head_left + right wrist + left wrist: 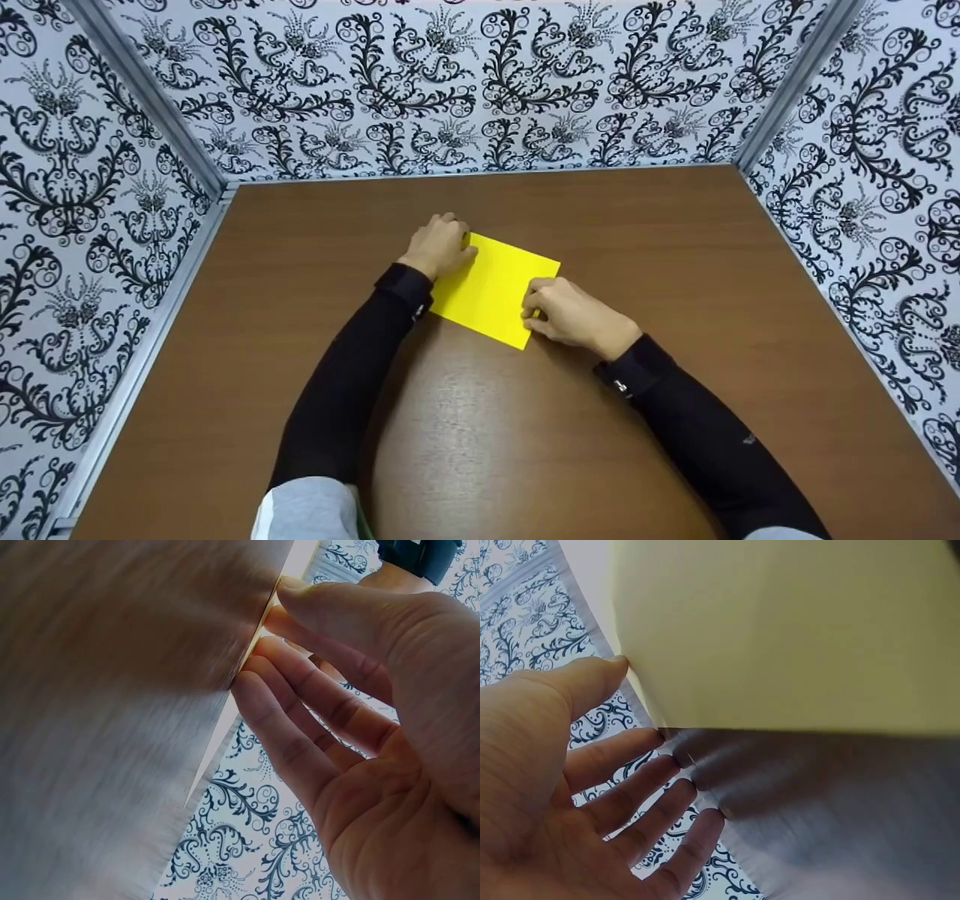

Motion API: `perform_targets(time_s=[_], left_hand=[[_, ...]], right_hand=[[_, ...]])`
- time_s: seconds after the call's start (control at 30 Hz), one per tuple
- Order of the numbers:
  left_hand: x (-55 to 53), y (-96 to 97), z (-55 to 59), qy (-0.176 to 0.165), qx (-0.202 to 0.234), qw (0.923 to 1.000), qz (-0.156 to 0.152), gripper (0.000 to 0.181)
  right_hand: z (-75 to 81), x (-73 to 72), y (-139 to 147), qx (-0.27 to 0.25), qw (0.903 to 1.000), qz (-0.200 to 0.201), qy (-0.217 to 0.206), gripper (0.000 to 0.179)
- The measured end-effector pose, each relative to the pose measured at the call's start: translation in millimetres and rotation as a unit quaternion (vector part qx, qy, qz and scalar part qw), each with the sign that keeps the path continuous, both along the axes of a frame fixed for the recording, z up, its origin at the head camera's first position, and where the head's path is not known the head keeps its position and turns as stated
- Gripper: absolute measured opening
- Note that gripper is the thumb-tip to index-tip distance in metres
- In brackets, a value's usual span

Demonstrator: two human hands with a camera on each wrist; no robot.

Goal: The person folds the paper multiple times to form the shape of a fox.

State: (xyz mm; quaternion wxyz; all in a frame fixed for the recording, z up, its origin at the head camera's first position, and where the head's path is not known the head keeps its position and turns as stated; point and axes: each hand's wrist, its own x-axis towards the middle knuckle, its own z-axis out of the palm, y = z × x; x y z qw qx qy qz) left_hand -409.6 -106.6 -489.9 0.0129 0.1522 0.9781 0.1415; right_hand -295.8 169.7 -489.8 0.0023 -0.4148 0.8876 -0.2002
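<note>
At the far left, a side wall (67, 187) is showing black scrollwork on white, and a grey metal post (150, 90) is running up where it is meeting the back wall (420, 75), which is carrying the same pattern. Next, a light grey sleeve (307, 510) is giving way to a black sleeve (337, 397) that is reaching forward across the brown desk (637, 225), with a dark band (405, 285) wrapping the wrist. The left hand (439, 247) is grasping the left edge of a yellow sheet (491, 292) near its far corner; in the left wrist view the thumb is pressing at the edge, the forefinger is touching by the corner, and the other fingers are spreading away from it. The sheet is sitting between the two hands, over the middle of the desk, its sides slanting; whether it is lying fully flat is hard to tell. The right hand (574, 315) is pinching the right edge around its middle, thumb and fingertips meeting there. Another black sleeve (712, 427) is stretching back toward the lower right, and a matching patterned wall (885, 225) is closing off that side.
</note>
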Motion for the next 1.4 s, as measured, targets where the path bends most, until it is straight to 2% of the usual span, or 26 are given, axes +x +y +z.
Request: perform_targets(time_s=[0.4, 0.53, 0.57, 0.67, 0.77, 0.8, 1.03, 1.4], left_hand=[[-4.3, 0.0, -0.9, -0.006, 0.028, 0.9996, 0.007, 0.043], [-3.7, -1.0, -1.0, -0.005, 0.035, 0.9993, 0.010, 0.042], [-3.7, -1.3, -1.2, -0.005, 0.036, 0.9993, 0.011, 0.042], [-3.8, -2.1, -1.6, -0.007, 0.041, 0.9990, 0.012, 0.041], [-2.2, -2.6, -1.5, -0.004, 0.049, 0.9988, 0.008, 0.038], [-1.5, -2.8, -1.3, -0.003, 0.051, 0.9986, 0.007, 0.037], [3.0, -5.7, -1.0, 0.000, 0.069, 0.9976, 0.005, 0.036], [11.9, -9.6, 6.4, 0.006, 0.129, 0.9915, -0.014, 0.032]], right_hand=[[-0.9, 1.1, -1, 0.002, 1.0000, -0.001, 0.008, 0.008], [-2.6, 0.7, -1, -0.014, 0.9995, 0.014, 0.024, 0.008], [-11.1, -4.9, 2, -0.027, 0.9989, 0.026, 0.028, 0.007], [-12.0, -5.4, 3, -0.034, 0.9980, 0.036, 0.039, 0.006], [-10.7, -4.6, 3, -0.025, 0.9985, 0.031, 0.037, 0.004], [-2.6, 0.8, 1, -0.013, 0.9990, 0.021, 0.036, 0.005], [-1.4, 0.4, -1, 0.008, 0.9998, 0.002, 0.019, 0.004], [-1.2, 1.1, -1, 0.003, 0.9998, 0.007, 0.016, 0.006]])
